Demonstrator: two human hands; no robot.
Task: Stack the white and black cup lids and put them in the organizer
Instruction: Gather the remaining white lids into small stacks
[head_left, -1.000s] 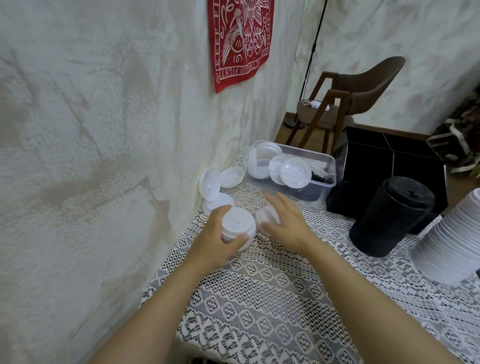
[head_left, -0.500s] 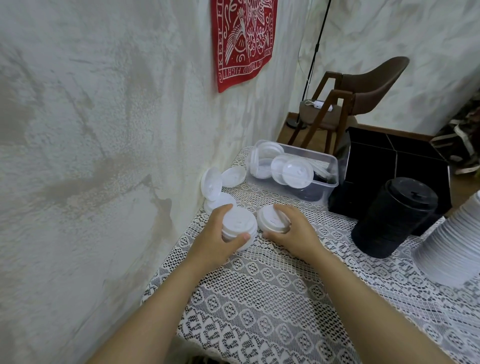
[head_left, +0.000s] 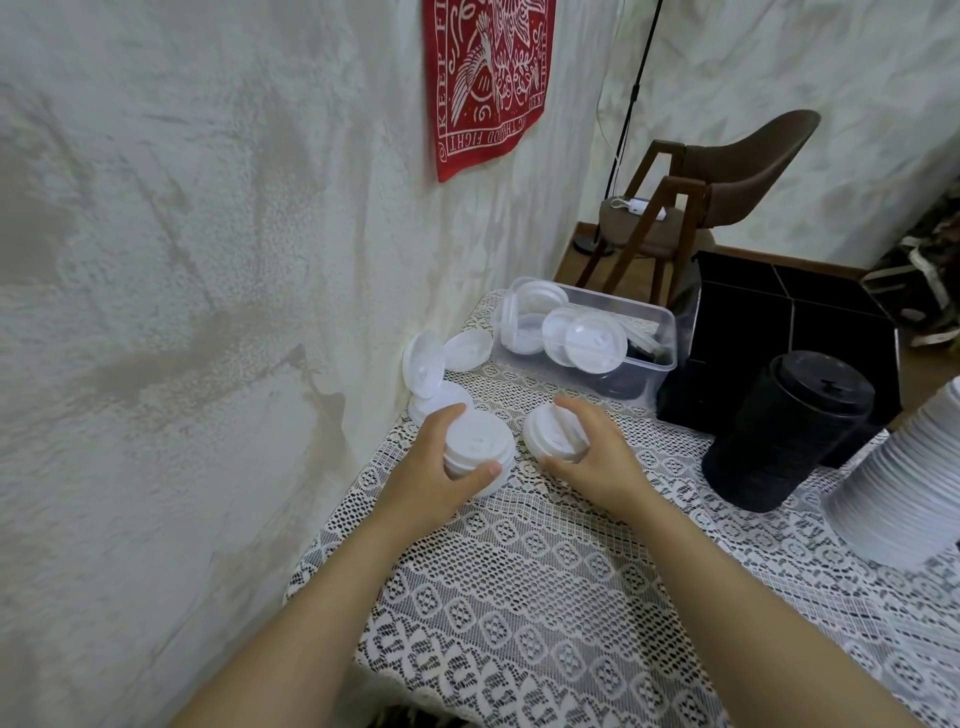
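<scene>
White lid stack (head_left: 478, 448): round, glossy, stepped rims, on lace tablecloth (head_left: 545, 597) near the wall | left hand (head_left: 430, 472): thumb and fingers curled round the stack | right hand (head_left: 602, 460): fingers curled over single white lid (head_left: 540, 439), just beside the stack

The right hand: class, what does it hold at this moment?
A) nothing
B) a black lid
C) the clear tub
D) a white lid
D: the right hand curls its fingers round a white lid, beside the stack of white lids that the left hand grips.
</scene>
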